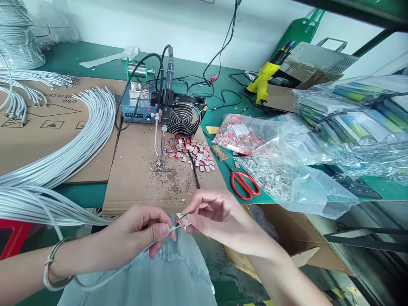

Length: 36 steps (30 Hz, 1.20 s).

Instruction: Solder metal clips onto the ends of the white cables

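My left hand [143, 229] is closed, thumb against fingers, on a pale grey cable [105, 282] close to its stripped end, where dark and light wires show. The rest of that cable trails back under my left wrist. A small USB connector with a red circuit board [183, 222] meets the wire ends, pinched between thumb and fingers of my right hand [216, 212]. Whether the wires are joined to it is too small to tell. Beyond my hands, a soldering iron [163, 138] points down from a stand over solder scraps [159, 165] on cardboard.
Red-and-silver connectors [199, 155] lie piled by a round fan [183, 119] and a blue soldering unit [137, 106]. Red-handled scissors [245, 185] and bags of parts [270, 176] are at right, near a yellow heat gun [266, 78]. Cable bundles [86, 140] fill the left.
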Each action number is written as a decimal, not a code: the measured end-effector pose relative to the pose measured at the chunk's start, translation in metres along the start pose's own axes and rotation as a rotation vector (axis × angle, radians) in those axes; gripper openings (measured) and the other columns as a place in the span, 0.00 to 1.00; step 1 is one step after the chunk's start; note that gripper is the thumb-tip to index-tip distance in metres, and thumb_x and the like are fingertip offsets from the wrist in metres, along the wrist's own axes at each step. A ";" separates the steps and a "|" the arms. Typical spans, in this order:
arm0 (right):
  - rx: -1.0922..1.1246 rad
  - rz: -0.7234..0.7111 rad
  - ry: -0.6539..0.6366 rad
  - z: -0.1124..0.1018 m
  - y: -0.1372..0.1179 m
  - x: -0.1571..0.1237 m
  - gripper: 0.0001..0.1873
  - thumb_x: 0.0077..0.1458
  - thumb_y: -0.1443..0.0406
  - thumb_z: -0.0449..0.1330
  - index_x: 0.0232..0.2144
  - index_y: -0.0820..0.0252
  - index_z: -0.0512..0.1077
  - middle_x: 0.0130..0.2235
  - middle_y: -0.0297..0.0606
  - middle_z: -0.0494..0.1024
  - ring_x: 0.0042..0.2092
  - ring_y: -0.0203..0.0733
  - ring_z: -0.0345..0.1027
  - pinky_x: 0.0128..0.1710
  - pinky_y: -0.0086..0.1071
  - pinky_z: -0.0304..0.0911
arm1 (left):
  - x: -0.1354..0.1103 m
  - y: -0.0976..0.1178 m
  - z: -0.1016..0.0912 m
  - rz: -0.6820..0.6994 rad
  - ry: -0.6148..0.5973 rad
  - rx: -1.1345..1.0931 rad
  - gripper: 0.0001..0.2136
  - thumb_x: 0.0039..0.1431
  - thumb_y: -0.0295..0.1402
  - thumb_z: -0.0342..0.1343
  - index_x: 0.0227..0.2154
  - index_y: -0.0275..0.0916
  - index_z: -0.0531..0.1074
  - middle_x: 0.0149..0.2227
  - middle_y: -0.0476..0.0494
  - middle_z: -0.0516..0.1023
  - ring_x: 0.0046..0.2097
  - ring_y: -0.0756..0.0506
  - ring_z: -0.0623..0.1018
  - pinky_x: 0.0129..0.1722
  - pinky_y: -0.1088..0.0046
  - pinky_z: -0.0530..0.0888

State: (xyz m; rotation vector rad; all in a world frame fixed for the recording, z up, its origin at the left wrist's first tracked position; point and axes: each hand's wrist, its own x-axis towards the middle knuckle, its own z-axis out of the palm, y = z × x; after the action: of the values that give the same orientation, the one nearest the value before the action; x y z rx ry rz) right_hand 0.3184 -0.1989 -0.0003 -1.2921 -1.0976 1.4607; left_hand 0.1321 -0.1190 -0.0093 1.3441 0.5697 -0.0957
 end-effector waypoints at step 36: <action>-0.050 -0.159 0.258 0.013 0.020 0.008 0.04 0.47 0.67 0.62 0.24 0.59 0.69 0.22 0.32 0.74 0.24 0.33 0.68 0.24 0.25 0.64 | 0.008 -0.005 -0.005 0.252 0.396 0.558 0.09 0.58 0.35 0.51 0.29 0.39 0.73 0.21 0.52 0.71 0.23 0.53 0.65 0.21 0.81 0.61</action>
State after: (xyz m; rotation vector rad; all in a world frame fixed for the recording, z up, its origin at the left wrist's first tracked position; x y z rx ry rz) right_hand 0.3039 -0.1963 -0.0205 -1.3523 -1.0436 1.1209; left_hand 0.1357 -0.1135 -0.0177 1.9907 0.7298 0.2407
